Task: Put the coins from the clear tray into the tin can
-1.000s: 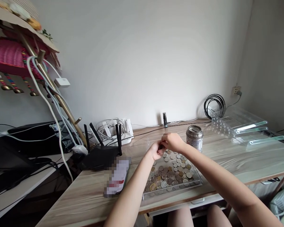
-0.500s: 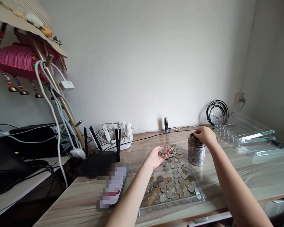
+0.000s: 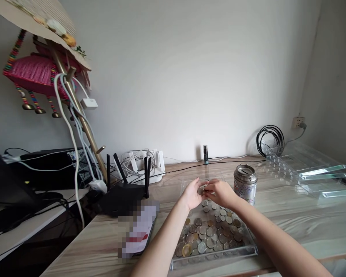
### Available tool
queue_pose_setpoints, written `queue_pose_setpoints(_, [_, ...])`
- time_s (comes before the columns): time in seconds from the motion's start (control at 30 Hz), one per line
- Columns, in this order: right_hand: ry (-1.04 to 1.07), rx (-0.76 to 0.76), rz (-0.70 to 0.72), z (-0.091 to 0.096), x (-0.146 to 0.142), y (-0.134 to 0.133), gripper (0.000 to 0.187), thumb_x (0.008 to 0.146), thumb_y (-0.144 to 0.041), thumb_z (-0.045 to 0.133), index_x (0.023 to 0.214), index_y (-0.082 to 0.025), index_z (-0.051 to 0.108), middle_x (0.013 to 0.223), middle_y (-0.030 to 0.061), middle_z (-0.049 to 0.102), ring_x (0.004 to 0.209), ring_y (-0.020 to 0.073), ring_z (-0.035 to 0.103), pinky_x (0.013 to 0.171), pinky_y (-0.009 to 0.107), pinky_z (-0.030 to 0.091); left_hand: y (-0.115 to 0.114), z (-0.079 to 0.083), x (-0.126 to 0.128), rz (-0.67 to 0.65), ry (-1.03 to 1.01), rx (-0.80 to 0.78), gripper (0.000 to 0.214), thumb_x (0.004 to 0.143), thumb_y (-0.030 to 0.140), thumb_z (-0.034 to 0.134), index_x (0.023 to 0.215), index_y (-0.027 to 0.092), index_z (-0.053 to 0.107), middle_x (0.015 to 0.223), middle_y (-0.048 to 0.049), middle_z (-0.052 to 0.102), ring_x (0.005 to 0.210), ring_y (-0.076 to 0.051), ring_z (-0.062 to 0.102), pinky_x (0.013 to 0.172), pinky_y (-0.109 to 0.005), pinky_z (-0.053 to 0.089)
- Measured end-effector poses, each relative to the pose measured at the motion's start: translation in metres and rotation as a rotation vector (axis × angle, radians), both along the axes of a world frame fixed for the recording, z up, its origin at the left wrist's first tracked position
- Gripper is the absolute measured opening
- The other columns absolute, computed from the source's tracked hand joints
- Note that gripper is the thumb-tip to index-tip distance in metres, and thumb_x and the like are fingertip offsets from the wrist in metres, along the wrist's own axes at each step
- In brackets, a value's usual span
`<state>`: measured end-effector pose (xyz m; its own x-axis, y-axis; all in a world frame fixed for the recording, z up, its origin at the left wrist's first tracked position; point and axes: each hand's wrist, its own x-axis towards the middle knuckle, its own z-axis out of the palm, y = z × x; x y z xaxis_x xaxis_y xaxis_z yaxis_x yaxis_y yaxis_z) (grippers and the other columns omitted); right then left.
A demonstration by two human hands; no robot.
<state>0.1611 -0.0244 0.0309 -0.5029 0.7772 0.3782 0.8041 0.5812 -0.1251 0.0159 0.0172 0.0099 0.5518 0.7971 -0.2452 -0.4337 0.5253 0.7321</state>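
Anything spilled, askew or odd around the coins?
Nothing looks spilled: visible coins lie in the clear tray or the left hand, and the tin stands upright. Only the pixelation over the phone-like slab looks odd, hiding detail.

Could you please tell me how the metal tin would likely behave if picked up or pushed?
The metal tin looks rigid, so it should keep its shape when gripped. Its shiny, rounded side may feel slippery. Standing upright, it would probably slide under a low push but might tip if pushed near the lid; its contents are hidden.
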Motion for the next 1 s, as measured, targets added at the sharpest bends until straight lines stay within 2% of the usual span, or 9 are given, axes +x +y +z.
queue_pose_setpoints(0.13, [0.017, 0.076, -0.069, -0.005, -0.001, 0.006, 0.021, 0.078, -0.022, 0.040, 0.079, -0.021, 0.062, 0.079, 0.0023, 0.060, 0.078, 0.0135, 0.051, 0.061, 0.021, 0.035, -0.001, 0.000, 0.001, -0.055, -0.034, 0.019, 0.036, 0.082, 0.039, 0.034, 0.084, 0.010, 0.055, 0.062, -0.0062, 0.056, 0.057, -0.014, 0.056, 0.060, -0.028, 0.046])
queue_pose_setpoints(0.23, [0.178, 0.216, -0.150, 0.013, 0.016, 0.004, 0.025, 0.081, -0.025, 0.036, 0.086, -0.021, 0.061, 0.083, 0.0033, 0.061, 0.076, 0.0127, 0.051, 0.062, 0.021, 0.036, -0.005, 0.002, 0.001, -0.086, -0.084, 0.049, 0.035, 0.083, 0.038, 0.034, 0.085, 0.009, 0.054, 0.075, -0.0133, 0.060, 0.075, -0.020, 0.059, 0.072, -0.032, 0.045])
queue_pose_setpoints(0.37, [0.373, 0.408, -0.425, 0.044, 0.068, 0.005, 0.027, 0.080, -0.029, 0.037, 0.089, -0.021, 0.061, 0.085, 0.0040, 0.061, 0.073, 0.0127, 0.052, 0.064, 0.022, 0.036, -0.007, 0.005, 0.001, -0.001, -0.085, 0.041, 0.036, 0.083, 0.035, 0.034, 0.092, 0.005, 0.052, 0.094, -0.0202, 0.058, 0.092, -0.025, 0.056, 0.078, -0.034, 0.045])
queue_pose_setpoints(0.47, [0.316, 0.317, -0.651, 0.052, 0.107, 0.011, 0.024, 0.072, -0.033, 0.044, 0.076, -0.022, 0.065, 0.072, 0.0030, 0.062, 0.064, 0.0143, 0.051, 0.054, 0.023, 0.033, -0.005, 0.004, 0.001, 0.018, -0.055, 0.011, 0.036, 0.083, 0.035, 0.035, 0.096, 0.005, 0.050, 0.098, -0.0214, 0.057, 0.092, -0.025, 0.056, 0.077, -0.034, 0.046])
queue_pose_setpoints(0.53, [0.251, 0.181, -0.708, 0.049, 0.123, 0.016, 0.020, 0.067, -0.033, 0.048, 0.069, -0.023, 0.065, 0.063, 0.0024, 0.061, 0.058, 0.0143, 0.051, 0.049, 0.023, 0.031, -0.004, 0.003, 0.001, 0.023, -0.044, 0.002, 0.037, 0.083, 0.035, 0.035, 0.098, 0.004, 0.049, 0.099, -0.0218, 0.056, 0.092, -0.025, 0.056, 0.077, -0.035, 0.046])
queue_pose_setpoints(0.7, [0.213, 0.076, -0.693, 0.037, 0.129, 0.022, 0.021, 0.063, -0.033, 0.049, 0.065, -0.022, 0.066, 0.060, 0.0036, 0.060, 0.055, 0.0134, 0.052, 0.046, 0.022, 0.030, -0.002, 0.002, 0.000, 0.038, -0.032, 0.002, 0.037, 0.083, 0.036, 0.035, 0.100, 0.006, 0.048, 0.098, -0.0197, 0.057, 0.091, -0.024, 0.057, 0.076, -0.038, 0.046])
queue_pose_setpoints(0.83, [0.211, 0.224, -0.687, 0.040, 0.110, 0.015, 0.021, 0.067, -0.032, 0.048, 0.071, -0.020, 0.065, 0.068, 0.0049, 0.061, 0.065, 0.0158, 0.054, 0.056, 0.024, 0.035, -0.002, 0.004, -0.001, 0.048, -0.039, -0.003, 0.037, 0.083, 0.036, 0.033, 0.102, 0.007, 0.048, 0.098, -0.0187, 0.057, 0.091, -0.025, 0.056, 0.076, -0.039, 0.045])
queue_pose_setpoints(0.93, [0.273, 0.391, -0.523, 0.041, 0.079, 0.005, 0.025, 0.076, -0.031, 0.041, 0.081, -0.020, 0.062, 0.080, 0.0053, 0.061, 0.074, 0.0152, 0.053, 0.064, 0.025, 0.037, -0.006, 0.007, 0.000, 0.029, -0.084, 0.014, 0.042, 0.082, 0.040, 0.034, 0.103, 0.006, 0.048, 0.096, -0.0185, 0.057, 0.092, -0.025, 0.055, 0.077, -0.038, 0.044])
queue_pose_setpoints(1.0, [0.253, 0.338, -0.306, 0.034, 0.051, -0.001, 0.026, 0.080, -0.031, 0.038, 0.086, -0.021, 0.060, 0.086, 0.0042, 0.059, 0.071, 0.0125, 0.052, 0.060, 0.022, 0.037, -0.011, 0.012, 0.000, -0.007, -0.128, 0.060, 0.047, 0.081, 0.045, 0.035, 0.105, 0.007, 0.049, 0.094, -0.0170, 0.058, 0.090, -0.024, 0.056, 0.075, -0.036, 0.044])
